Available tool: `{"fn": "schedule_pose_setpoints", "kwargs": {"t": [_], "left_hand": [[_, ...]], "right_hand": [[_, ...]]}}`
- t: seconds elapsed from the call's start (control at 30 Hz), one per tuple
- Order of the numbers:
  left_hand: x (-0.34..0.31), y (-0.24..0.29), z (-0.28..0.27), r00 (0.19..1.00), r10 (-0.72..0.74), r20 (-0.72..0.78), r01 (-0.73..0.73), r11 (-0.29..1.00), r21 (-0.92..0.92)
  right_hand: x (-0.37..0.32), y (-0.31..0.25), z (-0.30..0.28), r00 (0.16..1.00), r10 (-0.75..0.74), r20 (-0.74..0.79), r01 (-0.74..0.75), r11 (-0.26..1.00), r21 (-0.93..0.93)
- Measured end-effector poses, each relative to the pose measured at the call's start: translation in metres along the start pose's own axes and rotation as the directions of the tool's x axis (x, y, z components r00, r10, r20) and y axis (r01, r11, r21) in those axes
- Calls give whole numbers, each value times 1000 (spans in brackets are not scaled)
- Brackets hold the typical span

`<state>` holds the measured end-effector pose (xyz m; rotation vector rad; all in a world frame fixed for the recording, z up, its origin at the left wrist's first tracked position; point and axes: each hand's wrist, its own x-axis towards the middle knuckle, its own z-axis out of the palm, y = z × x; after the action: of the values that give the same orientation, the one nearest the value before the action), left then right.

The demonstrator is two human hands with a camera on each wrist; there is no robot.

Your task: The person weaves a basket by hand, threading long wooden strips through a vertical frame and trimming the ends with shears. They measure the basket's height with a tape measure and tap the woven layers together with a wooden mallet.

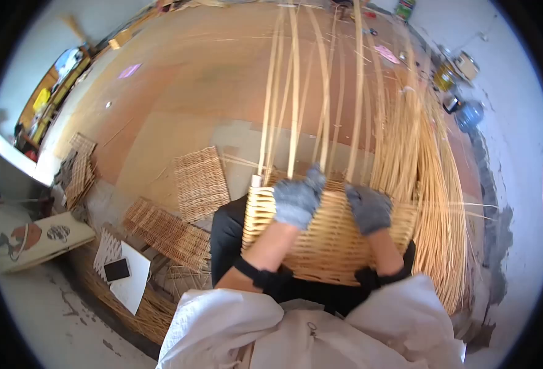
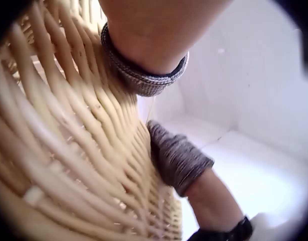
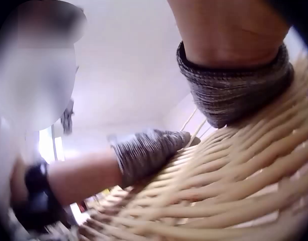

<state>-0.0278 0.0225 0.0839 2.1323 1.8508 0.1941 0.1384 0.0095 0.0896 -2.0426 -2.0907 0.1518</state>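
A pale woven wicker panel (image 1: 326, 240) lies tilted across the person's lap, with long upright stakes (image 1: 294, 92) running from its far edge. The left hand (image 1: 299, 200), in a grey knit glove, grips the far edge left of the middle, its fingertips among the stakes. To its right, the gloved right hand (image 1: 369, 209) holds the same edge with its fingers curled over the weave. In the left wrist view the right hand (image 2: 176, 155) lies close along the panel (image 2: 78, 125). Thin strands show by the left hand's (image 3: 149, 150) fingertips in the right wrist view.
A thick bundle of long loose rods (image 1: 437, 234) lies to the right, by the wall. Finished woven panels (image 1: 200, 183) rest on the floor at the left. A phone (image 1: 117, 269) lies on a white sheet (image 1: 135, 283). A water jug (image 1: 468, 115) stands far right.
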Motion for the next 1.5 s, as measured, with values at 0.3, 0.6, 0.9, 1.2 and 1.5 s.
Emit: {"fn": "schedule_pose_setpoints", "kwargs": {"t": [0.3,0.6,0.9,1.2,1.5], "left_hand": [[16,6,-3,978,-207,-12,179,871,-458],[-195,-94,8,570,261,-779,-537,836,-113],[-420,-350,286,339,-751,567,940,294,-172],[-400,-271,368,232,-744,626,972,199,-123],[-506,-336,262,58,-933,356,491,-284,-824]], "right_hand": [[-14,56,28,971,165,-175,-146,982,116],[26,110,56,974,100,-205,0,899,439],[41,128,39,982,-22,-189,31,999,44],[74,217,31,986,6,-169,-4,1000,14],[68,190,59,997,-26,-73,41,977,210]]}}
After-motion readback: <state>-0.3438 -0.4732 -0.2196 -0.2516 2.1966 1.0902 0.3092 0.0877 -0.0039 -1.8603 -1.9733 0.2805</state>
